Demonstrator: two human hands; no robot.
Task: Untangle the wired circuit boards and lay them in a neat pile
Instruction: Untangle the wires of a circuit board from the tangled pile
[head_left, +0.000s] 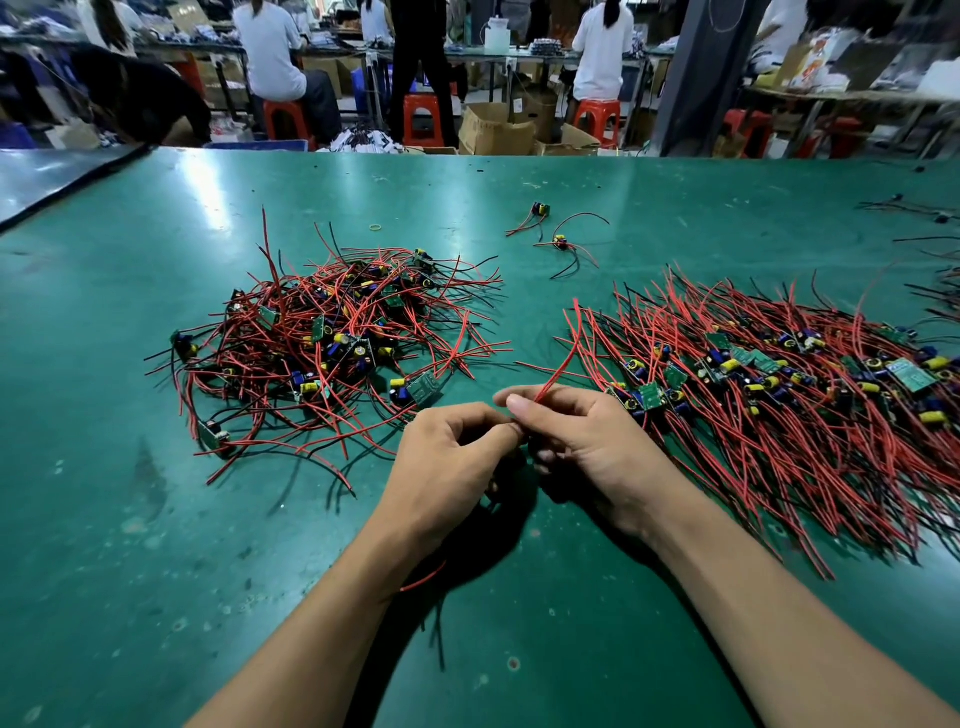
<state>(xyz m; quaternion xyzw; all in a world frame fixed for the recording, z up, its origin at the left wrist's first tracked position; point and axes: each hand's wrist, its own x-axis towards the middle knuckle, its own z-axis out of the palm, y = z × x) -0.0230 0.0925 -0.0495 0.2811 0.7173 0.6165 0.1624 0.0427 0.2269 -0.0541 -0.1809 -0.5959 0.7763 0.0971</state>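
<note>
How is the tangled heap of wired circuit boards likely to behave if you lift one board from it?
Neighbours would probably come along: in the tangled heap the red and black leads cross and loop through each other. The leads seem floppy; the red wire pinched by the right hand bends as it rises. Each small board looks light.

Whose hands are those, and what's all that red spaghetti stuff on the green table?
The camera sits on a person's head, looking down, so those are that person's own hands. The spaghetti is thin red and black wires joined to small green circuit boards. On the flat green table, a tangled heap lies left and a neater pile with wires lined up lies right. Two loose boards lie farther back. The left hand and right hand both pinch one thin red wire between them; its board is hidden by fingers.
</note>
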